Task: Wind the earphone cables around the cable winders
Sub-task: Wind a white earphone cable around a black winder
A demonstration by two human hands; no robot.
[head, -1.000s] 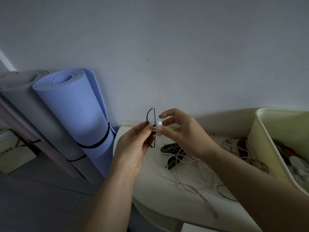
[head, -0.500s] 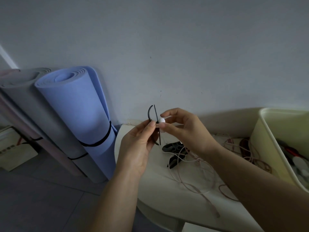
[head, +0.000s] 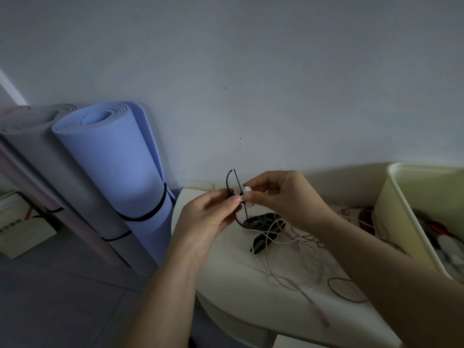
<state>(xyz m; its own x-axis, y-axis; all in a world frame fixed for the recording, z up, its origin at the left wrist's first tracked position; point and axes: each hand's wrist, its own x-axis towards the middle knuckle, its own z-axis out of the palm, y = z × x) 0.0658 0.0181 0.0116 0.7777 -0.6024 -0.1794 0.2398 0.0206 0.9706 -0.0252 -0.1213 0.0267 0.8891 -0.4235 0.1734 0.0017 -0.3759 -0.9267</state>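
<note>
My left hand (head: 209, 217) pinches a thin black cable winder (head: 232, 180) and holds it upright, edge-on, above the white table (head: 231, 285). My right hand (head: 281, 197) pinches a white earbud (head: 247, 190) against the winder's right side. The pale pink earphone cable (head: 288, 249) hangs from my right hand and lies in loose tangled loops on the table. More black winders (head: 265, 223) lie on the table behind my hands, partly under the cable.
A pale yellow bin (head: 401, 217) holding assorted items stands at the right on the table. Darker reddish cable loops (head: 346, 288) lie near it. Rolled blue (head: 113, 159) and grey (head: 47, 156) mats lean against the wall at the left, on the floor.
Both hands have risen slightly with the winder. The earbud has shifted a little up the winder's right side between my right fingers.
</note>
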